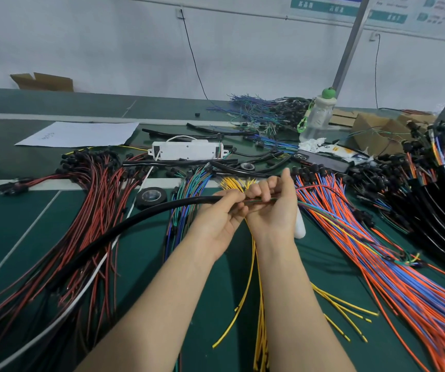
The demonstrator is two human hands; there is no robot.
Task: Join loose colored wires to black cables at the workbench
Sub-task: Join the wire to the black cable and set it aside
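1. Left hand (216,218) and right hand (272,208) meet nearer the camera than the white box (186,150), which lies toward the back of the bench. The left hand's fingers curl round the end of a black cable (124,224), and the right hand's fingers pinch the thin colored wires (323,213) where they leave that end.
2. Dark green and matte, the workbench (28,224) carries pale stripes below and left of the white box.
3. Orange and blue wires (404,285), glossy and thin, fan in a broad sheaf to the lower right of the white box.
4. Red and black wires (81,210) with black connector ends spread to the box's lower left.
5. Thick, round and smooth, the black cable rises in an arc from the lower left. It runs nearly level at the hands, in front of the white box, with its open end pointing right.
6. Slim and straight, yellow wires (259,291) lie under the forearms, directly nearer the camera than the box.
7. The colored wires trail right and downward from the right hand.
8. A roll of black tape (151,197) lies flat just in front of the box, near the cable's crest.
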